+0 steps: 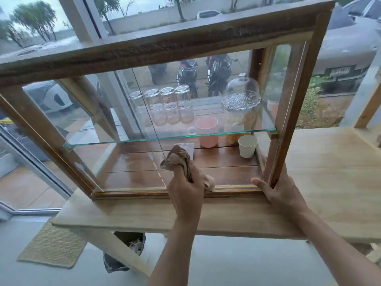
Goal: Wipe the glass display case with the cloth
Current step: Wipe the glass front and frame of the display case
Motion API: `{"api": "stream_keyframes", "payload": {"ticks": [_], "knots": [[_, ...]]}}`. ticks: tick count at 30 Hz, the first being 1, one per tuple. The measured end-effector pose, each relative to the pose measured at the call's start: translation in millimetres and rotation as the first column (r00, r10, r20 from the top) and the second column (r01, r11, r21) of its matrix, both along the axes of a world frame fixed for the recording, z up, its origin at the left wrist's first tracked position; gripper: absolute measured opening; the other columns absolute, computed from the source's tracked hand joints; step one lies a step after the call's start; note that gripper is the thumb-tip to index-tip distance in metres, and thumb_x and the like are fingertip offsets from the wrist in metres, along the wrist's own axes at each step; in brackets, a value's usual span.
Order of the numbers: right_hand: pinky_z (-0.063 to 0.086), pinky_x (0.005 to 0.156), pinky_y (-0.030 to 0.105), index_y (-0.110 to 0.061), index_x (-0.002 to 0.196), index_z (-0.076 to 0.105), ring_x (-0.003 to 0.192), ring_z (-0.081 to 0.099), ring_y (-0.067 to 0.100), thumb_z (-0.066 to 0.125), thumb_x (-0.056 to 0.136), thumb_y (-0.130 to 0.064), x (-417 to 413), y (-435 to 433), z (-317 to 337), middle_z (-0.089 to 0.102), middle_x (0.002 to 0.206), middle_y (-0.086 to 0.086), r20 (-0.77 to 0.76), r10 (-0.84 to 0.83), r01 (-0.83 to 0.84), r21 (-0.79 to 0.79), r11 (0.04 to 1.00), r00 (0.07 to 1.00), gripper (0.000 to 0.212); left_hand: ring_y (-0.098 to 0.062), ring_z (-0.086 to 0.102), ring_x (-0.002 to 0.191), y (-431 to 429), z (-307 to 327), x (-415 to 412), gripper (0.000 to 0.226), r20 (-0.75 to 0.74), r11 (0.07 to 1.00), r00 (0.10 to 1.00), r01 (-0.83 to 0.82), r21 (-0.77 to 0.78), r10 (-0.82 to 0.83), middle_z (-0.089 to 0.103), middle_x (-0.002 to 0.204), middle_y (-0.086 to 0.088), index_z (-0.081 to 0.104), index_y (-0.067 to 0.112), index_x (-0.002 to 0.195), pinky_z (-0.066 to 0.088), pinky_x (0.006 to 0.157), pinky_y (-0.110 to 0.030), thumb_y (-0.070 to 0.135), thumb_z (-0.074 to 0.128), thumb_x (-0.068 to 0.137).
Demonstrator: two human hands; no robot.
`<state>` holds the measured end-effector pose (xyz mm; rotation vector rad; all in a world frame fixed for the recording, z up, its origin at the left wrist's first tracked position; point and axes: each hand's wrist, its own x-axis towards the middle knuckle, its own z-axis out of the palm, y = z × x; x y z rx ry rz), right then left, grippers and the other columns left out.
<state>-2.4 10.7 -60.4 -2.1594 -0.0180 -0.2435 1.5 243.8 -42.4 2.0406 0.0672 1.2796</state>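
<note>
A wood-framed glass display case (pixel 156 46) stands on a pale wooden counter (pixel 329 172). My left hand (pixel 185 195) grips a bunched brown cloth (pixel 181 159) and presses it against the lower front glass near the middle. My right hand (pixel 282 193) rests against the case's lower right front corner post, fingers spread along the frame. Inside, a glass shelf (pixel 123 141) carries several upturned glasses (pixel 169 106) and a glass dome (pixel 241 93).
A pink mug (pixel 207 131) and a white paper cup (pixel 247 146) sit on the case floor. Below the counter are a bin (pixel 123 252) and a woven mat (pixel 51 246). Windows behind show parked motorbikes and cars.
</note>
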Motion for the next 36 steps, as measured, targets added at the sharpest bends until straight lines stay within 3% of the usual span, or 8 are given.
{"api": "stream_keyframes", "payload": {"ticks": [5, 9, 14, 19, 25, 30, 33, 36], "knots": [[0.051, 0.086, 0.046, -0.022, 0.138, 0.031, 0.104, 0.061, 0.03, 0.066, 0.071, -0.059, -2.3, 2.8, 2.2, 0.062, 0.118, 0.012, -0.028, -0.052, 0.051, -0.027, 0.998, 0.998, 0.084, -0.037, 0.06, 0.05, -43.4, -9.6, -16.1, 0.013, -0.191, 0.928, 0.93, 0.344, 0.142, -0.315, 0.062, 0.059, -0.013, 0.05, 0.02, 0.1, 0.039, 0.039, -0.032, 0.031, 0.044, 0.098], [0.047, 0.087, 0.04, -0.019, 0.143, 0.03, 0.104, 0.057, 0.022, 0.067, 0.074, -0.051, -3.2, 6.3, 4.7, 0.06, 0.119, 0.006, -0.021, -0.055, 0.055, -0.015, 0.998, 0.998, 0.084, -0.033, 0.056, 0.043, -7.1, 10.7, 7.4, 0.024, -0.017, 0.97, 0.983, 0.184, 0.161, -0.184, 0.058, 0.052, -0.011, 0.056, 0.008, 0.088, 0.036, 0.038, -0.031, 0.03, 0.049, 0.097], [0.049, 0.088, 0.049, -0.017, 0.14, 0.033, 0.104, 0.062, 0.034, 0.072, 0.079, -0.042, -2.9, 5.2, 2.5, 0.065, 0.115, 0.016, -0.007, -0.09, 0.09, -0.037, 0.995, 0.996, 0.076, -0.037, 0.058, 0.049, -24.4, -14.6, -20.8, 0.007, -0.242, 0.928, 0.907, 0.368, 0.062, -0.343, 0.061, 0.056, -0.011, 0.045, 0.024, 0.098, 0.035, 0.039, -0.033, 0.03, 0.045, 0.095], [0.05, 0.087, 0.048, -0.018, 0.139, 0.035, 0.103, 0.062, 0.032, 0.07, 0.078, -0.043, -2.7, 4.6, 2.0, 0.066, 0.114, 0.015, 0.015, -0.072, 0.072, -0.014, 0.997, 0.997, 0.075, -0.026, 0.05, 0.053, -14.6, 72.8, 18.6, 0.017, 0.159, 0.988, 0.977, 0.131, 0.084, -0.143, 0.058, 0.052, -0.011, 0.058, 0.009, 0.089, 0.029, 0.043, -0.027, 0.025, 0.058, 0.094], [0.049, 0.085, 0.042, -0.016, 0.137, 0.035, 0.103, 0.062, 0.03, 0.073, 0.079, -0.038, -4.8, 5.2, 2.3, 0.065, 0.115, 0.015, 0.025, -0.067, 0.067, -0.002, 0.998, 0.997, 0.073, -0.036, 0.058, 0.046, -38.4, 21.0, -18.8, 0.008, -0.206, 0.915, 0.91, 0.388, 0.11, -0.361, 0.06, 0.056, -0.013, 0.047, 0.022, 0.099, 0.037, 0.037, -0.03, 0.026, 0.049, 0.092], [0.051, 0.086, 0.048, -0.018, 0.138, 0.035, 0.103, 0.063, 0.034, 0.067, 0.074, -0.049, -3.4, 3.5, 3.0, 0.065, 0.115, 0.019, 0.039, -0.044, 0.044, 0.001, 0.999, 0.998, 0.078, -0.027, 0.051, 0.051, -19.9, 96.8, 16.3, 0.018, 0.148, 0.984, 0.977, 0.133, 0.121, -0.151, 0.06, 0.054, -0.014, 0.058, 0.007, 0.087, 0.033, 0.044, -0.031, 0.024, 0.06, 0.094], [0.052, 0.085, 0.049, -0.018, 0.138, 0.034, 0.102, 0.062, 0.035, 0.069, 0.077, -0.046, -3.5, 2.3, 0.4, 0.064, 0.115, 0.021, 0.048, -0.037, 0.037, 0.004, 0.999, 0.998, 0.075, -0.03, 0.053, 0.044, -13.9, 73.9, 0.8, 0.02, 0.053, 0.994, 0.992, 0.112, -0.008, -0.111, 0.059, 0.05, -0.014, 0.059, 0.004, 0.09, 0.029, 0.043, -0.031, 0.024, 0.056, 0.092], [0.052, 0.084, 0.049, -0.018, 0.137, 0.033, 0.1, 0.063, 0.036, 0.07, 0.079, -0.045, -2.3, 2.7, -0.8, 0.064, 0.114, 0.021, 0.042, -0.036, 0.036, -0.011, 0.999, 0.998, 0.073, -0.036, 0.06, 0.051, -50.2, 57.9, -11.4, 0.015, -0.07, 0.946, 0.955, 0.295, 0.133, -0.288, 0.062, 0.059, -0.015, 0.054, 0.014, 0.095, 0.036, 0.041, -0.032, 0.028, 0.051, 0.091]]}}
